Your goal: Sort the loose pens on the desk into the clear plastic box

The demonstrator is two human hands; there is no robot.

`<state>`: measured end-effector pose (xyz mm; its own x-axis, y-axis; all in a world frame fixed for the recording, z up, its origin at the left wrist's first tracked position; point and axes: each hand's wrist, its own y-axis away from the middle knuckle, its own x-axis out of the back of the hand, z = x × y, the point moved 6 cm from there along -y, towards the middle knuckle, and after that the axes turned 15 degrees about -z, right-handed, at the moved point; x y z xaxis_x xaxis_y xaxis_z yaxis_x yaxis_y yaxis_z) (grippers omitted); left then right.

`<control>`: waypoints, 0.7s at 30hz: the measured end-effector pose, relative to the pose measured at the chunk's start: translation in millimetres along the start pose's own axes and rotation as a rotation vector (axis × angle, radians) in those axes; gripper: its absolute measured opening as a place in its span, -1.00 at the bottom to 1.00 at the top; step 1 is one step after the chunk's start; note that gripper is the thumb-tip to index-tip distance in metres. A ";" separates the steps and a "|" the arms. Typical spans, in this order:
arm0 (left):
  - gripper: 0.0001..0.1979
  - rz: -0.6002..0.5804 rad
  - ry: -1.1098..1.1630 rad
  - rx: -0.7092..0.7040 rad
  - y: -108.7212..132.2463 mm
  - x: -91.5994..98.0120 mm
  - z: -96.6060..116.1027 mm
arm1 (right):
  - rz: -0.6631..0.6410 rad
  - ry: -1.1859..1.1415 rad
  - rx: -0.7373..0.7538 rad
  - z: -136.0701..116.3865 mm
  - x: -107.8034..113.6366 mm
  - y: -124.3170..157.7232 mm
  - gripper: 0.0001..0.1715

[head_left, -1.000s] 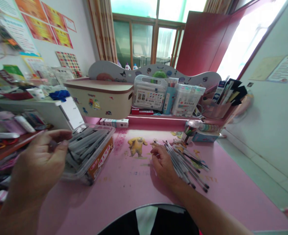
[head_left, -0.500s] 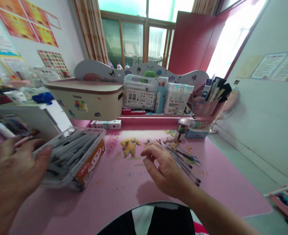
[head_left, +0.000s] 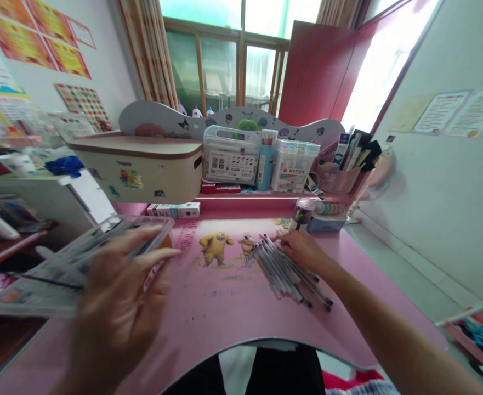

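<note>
My left hand (head_left: 121, 307) is blurred, its fingers stretched to the right with thumb and fingers apart. It hovers in front of a clear plastic box (head_left: 6, 307) and hides part of it. Inside the box are many grey-clear pens (head_left: 85, 236); one dark, thin pen (head_left: 47, 281) lies along the near side. My right hand (head_left: 302, 249) curls its fingers over the far ends of loose pens (head_left: 276, 269), which lie in a slanting pile on the desk. The fingertips are partly hidden, and some pens have black ends pointing toward me.
On the pink desk (head_left: 208, 318), a clear jar of pens (head_left: 302, 214) and a blue box (head_left: 327, 222) stand behind my right hand. Along the shelf are a lidded cream bin (head_left: 142, 170), marker cases (head_left: 231, 159) and a pink pen holder (head_left: 340, 178). A white carton (head_left: 174, 210) lies below.
My left hand has swung right, from the left side of the box to its front. My right hand has moved right and away from me onto the pens, uncovering more of the pile.
</note>
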<state>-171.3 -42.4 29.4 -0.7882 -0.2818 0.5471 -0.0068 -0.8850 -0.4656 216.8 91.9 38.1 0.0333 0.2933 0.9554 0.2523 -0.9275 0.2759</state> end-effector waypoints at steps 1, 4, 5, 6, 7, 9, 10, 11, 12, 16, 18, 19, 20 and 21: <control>-0.68 -0.097 0.030 -0.038 -24.1 -26.0 38.8 | -0.008 0.008 -0.013 -0.2 -2.6 -5.0 -0.72; -0.82 -0.381 0.262 -0.102 -62.7 -94.5 118.2 | -0.010 0.011 -0.036 -0.3 -7.9 -18.4 -0.71; -0.84 -0.464 0.338 -0.056 -64.9 -112.9 127.3 | -0.011 0.010 -0.040 0.4 -9.3 -22.1 -0.70; -0.84 -0.539 0.413 0.003 -63.4 -129.2 129.5 | -0.012 0.009 -0.041 1.2 -10.7 -25.5 -0.70; -0.84 -0.603 0.495 0.072 -59.6 -143.8 126.6 | -0.015 0.008 -0.038 2.1 -12.0 -28.3 -0.71; -0.85 -0.697 0.676 0.217 -50.0 -168.8 113.2 | -0.026 0.006 -0.027 3.0 -14.6 -32.5 -0.71; -0.87 -0.717 0.767 0.284 -46.1 -179.2 105.9 | -0.032 0.006 -0.021 2.9 -15.7 -33.8 -0.71; -0.88 -0.722 0.842 0.338 -43.4 -187.9 99.7 | -0.038 0.007 -0.015 2.4 -16.7 -34.7 -0.71; -0.89 -0.708 0.895 0.377 -41.9 -194.5 95.1 | -0.043 0.008 -0.010 1.5 -17.5 -35.1 -0.70; -0.91 -0.597 1.032 0.520 -37.4 -206.1 88.7 | -0.070 0.014 0.009 -4.0 -19.3 -35.0 -0.67; -0.89 -0.585 1.085 0.579 -33.5 -208.3 89.5 | -0.087 0.018 0.021 -6.8 -19.7 -35.1 -0.61; -0.89 -0.594 1.091 0.579 -32.5 -208.9 90.2 | -0.095 0.020 0.026 -7.9 -19.7 -35.4 -0.57; -0.89 -0.608 1.083 0.558 -32.3 -209.4 90.8 | -0.102 0.024 0.032 -8.8 -19.8 -35.8 -0.52; -0.90 -0.618 1.068 0.525 -32.9 -209.6 90.9 | -0.109 0.028 0.038 -9.6 -19.9 -36.3 -0.47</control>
<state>50.1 12.1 -6.7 -0.8346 0.4252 -0.3502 -0.4879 -0.8657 0.1115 197.7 117.5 10.1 -0.0227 0.3846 0.9228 0.2893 -0.8810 0.3743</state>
